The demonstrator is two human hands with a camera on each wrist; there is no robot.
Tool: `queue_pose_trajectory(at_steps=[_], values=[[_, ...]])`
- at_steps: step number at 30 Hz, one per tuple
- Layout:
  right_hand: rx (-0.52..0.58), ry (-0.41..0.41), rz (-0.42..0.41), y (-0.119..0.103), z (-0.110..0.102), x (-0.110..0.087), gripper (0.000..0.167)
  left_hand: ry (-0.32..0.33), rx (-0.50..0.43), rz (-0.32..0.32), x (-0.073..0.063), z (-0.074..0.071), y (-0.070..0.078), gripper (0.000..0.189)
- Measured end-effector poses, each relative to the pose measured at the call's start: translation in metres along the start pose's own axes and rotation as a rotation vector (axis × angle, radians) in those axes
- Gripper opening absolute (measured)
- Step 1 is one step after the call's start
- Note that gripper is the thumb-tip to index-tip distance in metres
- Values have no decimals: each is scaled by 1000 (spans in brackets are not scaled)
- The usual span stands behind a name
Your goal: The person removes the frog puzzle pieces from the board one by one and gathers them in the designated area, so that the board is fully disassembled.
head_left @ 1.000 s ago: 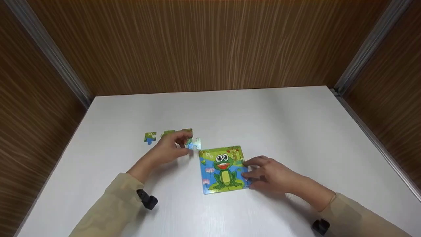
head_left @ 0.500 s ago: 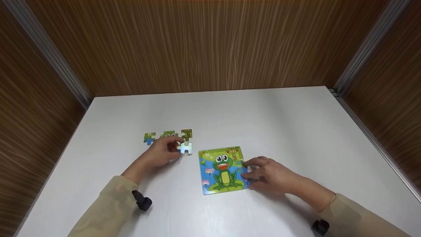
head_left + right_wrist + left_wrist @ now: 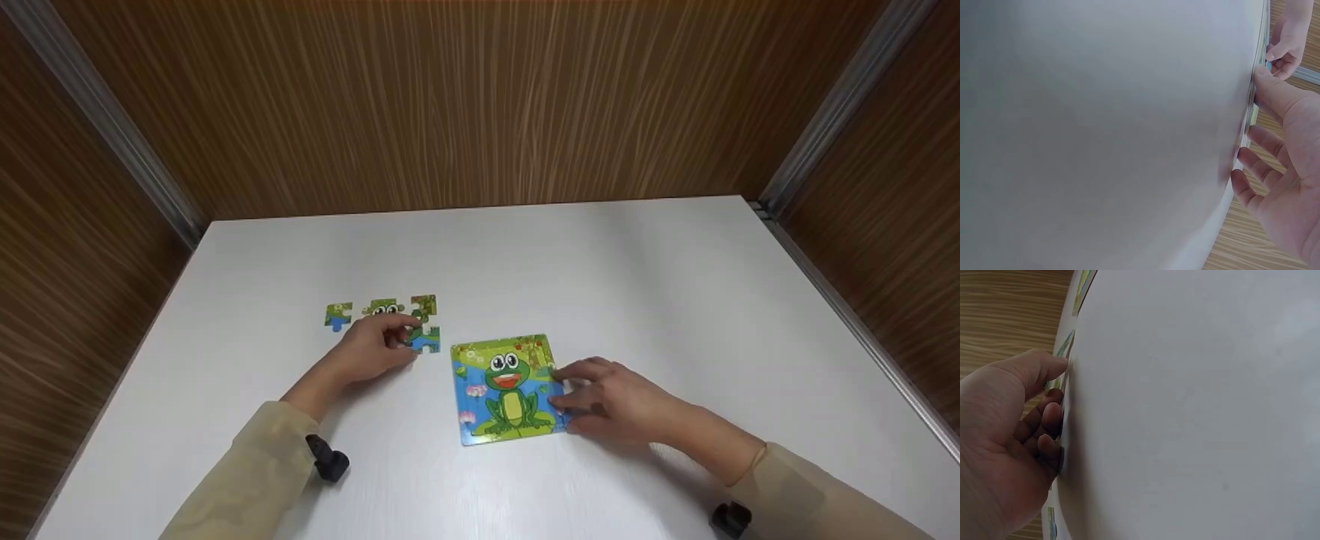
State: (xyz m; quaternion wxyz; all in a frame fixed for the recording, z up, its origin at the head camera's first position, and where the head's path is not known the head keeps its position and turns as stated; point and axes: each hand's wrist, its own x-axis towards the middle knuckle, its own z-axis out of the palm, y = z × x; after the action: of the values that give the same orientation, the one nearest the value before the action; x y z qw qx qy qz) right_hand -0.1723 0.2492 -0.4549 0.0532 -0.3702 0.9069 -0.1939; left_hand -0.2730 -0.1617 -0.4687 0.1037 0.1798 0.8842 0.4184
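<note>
My left hand [image 3: 375, 347] pinches a jigsaw puzzle piece [image 3: 429, 340] by its left side, thumb in front and fingers behind. This piece, blue and green, lies just below the corner piece [image 3: 427, 303], lined up with it. In the left wrist view, thumb and forefinger meet at the thin edge of the piece [image 3: 1066, 343]. A square frog puzzle board [image 3: 509, 397] lies flat to the right, its picture facing up. My right hand [image 3: 622, 400] rests spread fingertips and thumb along the board's right edge; in the right wrist view the fingers [image 3: 1261, 169] are loosely extended.
A piece with the frog's eyes [image 3: 385, 307] sits partly behind my left hand. Another corner piece [image 3: 337, 315] lies farther left. Everything rests on a white table [image 3: 525, 262], bounded behind by a wood-grain panel [image 3: 480, 112].
My left hand has moved left with the puzzle piece, away from the board, then lowered it below the corner piece. My right hand has stayed at the board's edge.
</note>
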Motion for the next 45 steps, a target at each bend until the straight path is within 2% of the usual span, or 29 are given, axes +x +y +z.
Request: queue_pose_trajectory(at_steps=[11,24,31,34,39,45], values=[[3,-12,-5,-4,-1,0,42,17,38,-3,-2,1,-1,42],[-5,-9,-19,-1,-1,-1,43,10,23,-32,-3,1,1,43],[-29,-5,-30,-1,0,1,40,1,19,-13,-5,1,-1,43],[-33,-3,-36,0,0,1,40,4,12,-29,-5,1,0,45],[-34,4,-39,0,-1,2,41,9,-14,-51,-3,-1,4,46],[-42,10,-63,3,-1,4,42,12,-50,-22,-4,-1,19,45]])
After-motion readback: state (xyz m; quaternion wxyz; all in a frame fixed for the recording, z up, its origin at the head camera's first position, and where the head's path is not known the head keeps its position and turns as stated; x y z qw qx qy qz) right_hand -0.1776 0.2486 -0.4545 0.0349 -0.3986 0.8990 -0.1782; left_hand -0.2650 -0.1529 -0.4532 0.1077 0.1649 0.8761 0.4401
